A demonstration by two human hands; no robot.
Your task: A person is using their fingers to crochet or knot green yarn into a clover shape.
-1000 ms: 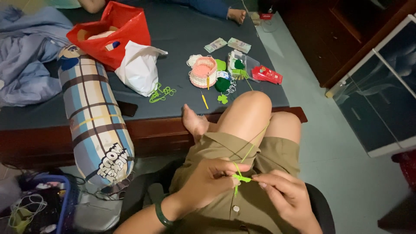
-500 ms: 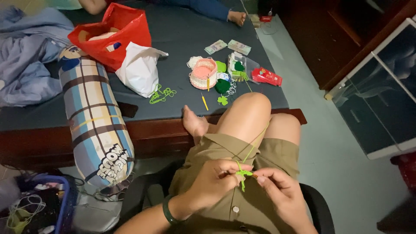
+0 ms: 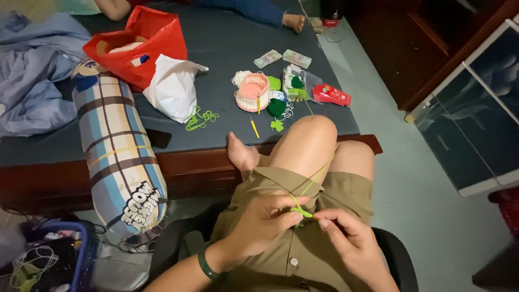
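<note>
Barely moved since before: left hand (image 3: 265, 221) and right hand (image 3: 346, 240) fingers still pinched tight on green crochet bit (image 3: 300, 212), yarn strand (image 3: 316, 176) running up from fingertips.

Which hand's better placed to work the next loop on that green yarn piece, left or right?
Likely the right hand: its fingertips pinch at the tip of the green crochet piece, free to move. The left hand is curled around the piece with the green yarn strand running up over the knee, so it suits steadying.

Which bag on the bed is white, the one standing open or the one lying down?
The white bag is the one lying slumped on the bed, beside the red bag that stands open behind it.
</note>
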